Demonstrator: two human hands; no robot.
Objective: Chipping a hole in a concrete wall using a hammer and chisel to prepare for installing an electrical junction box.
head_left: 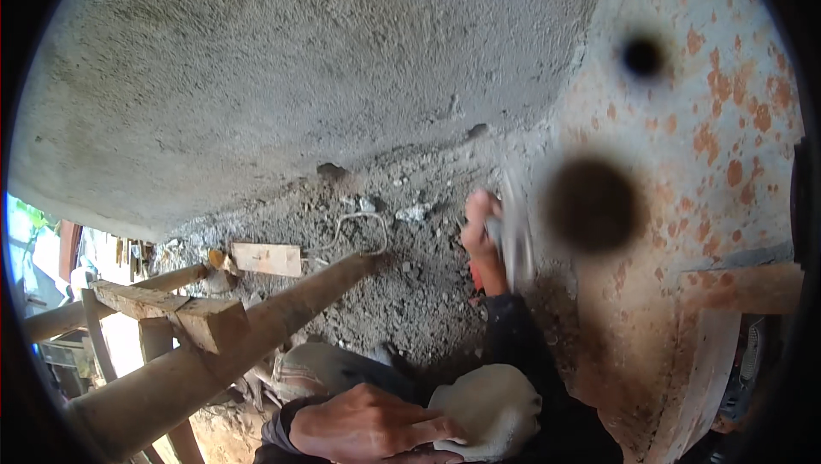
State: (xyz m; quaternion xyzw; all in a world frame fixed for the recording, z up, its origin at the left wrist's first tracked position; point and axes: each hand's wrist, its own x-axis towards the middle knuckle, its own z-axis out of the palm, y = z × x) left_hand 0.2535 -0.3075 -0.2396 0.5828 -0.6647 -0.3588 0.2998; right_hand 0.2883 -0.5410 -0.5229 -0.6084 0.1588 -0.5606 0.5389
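Observation:
At the centre right, my right hand (479,229) is closed round a grey tool (516,233), its pale flat part smeared by motion beside the wall. A red object (477,280) shows just below that hand. My left hand (380,419) rests low in the middle against a light grey rounded surface (487,400), perhaps my clothed knee, with fingers extended. Loose grey rubble (402,293) lies around the right hand, along the foot of a rough plastered wall (325,53).
Round poles (282,321) and a wooden beam (171,310) cross the lower left, near a pale board (265,259) and a bent metal rod (359,216). An orange-spotted wall (710,147) runs along the right, with planks (744,284). Dark round blots hide parts of the view.

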